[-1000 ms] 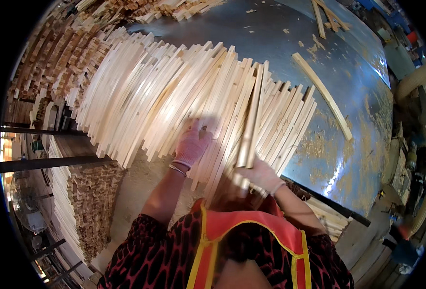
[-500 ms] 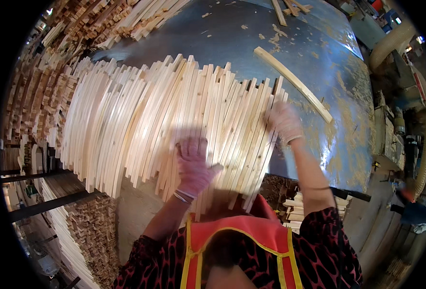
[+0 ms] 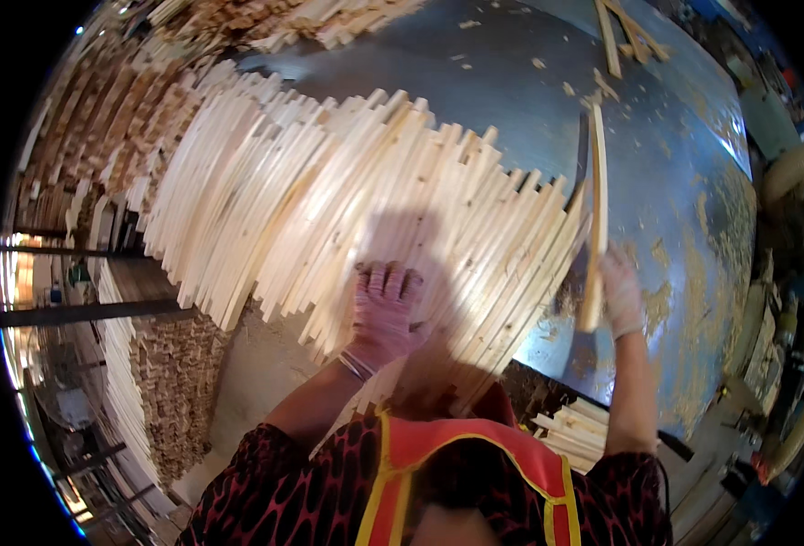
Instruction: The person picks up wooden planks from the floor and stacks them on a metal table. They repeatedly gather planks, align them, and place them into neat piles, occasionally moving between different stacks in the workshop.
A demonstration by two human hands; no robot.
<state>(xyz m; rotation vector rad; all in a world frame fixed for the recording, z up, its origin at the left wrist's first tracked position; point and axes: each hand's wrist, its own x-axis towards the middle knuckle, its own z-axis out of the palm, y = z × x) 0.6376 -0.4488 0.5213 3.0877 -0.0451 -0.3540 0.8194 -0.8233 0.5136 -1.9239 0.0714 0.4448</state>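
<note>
My left hand [image 3: 386, 309], in a pale pinkish glove, lies with fingers spread on a wide layer of pale wooden strips [image 3: 329, 209]. The strips lie side by side with uneven ends. My right hand [image 3: 621, 293], also gloved, is at the right side of a single wooden strip [image 3: 599, 200], close to its near end. That strip stands apart from the layer's right edge and casts a dark shadow on the metal table [image 3: 520, 100]. Motion smears the right fingers, so their grip on the strip is unclear.
Stacked wooden pieces [image 3: 102, 136] rise at the left, with another stack [image 3: 179, 391] below a dark bar [image 3: 93, 314]. A few loose strips [image 3: 608, 36] lie at the table's far side. Shavings [image 3: 693, 273] litter its right part. Short pieces [image 3: 573, 432] lie below the near edge.
My right hand has moved from the layer's right edge to the single strip, which has swung from slanting to nearly straight away from me. My left hand stays on the layer. The view has shifted.
</note>
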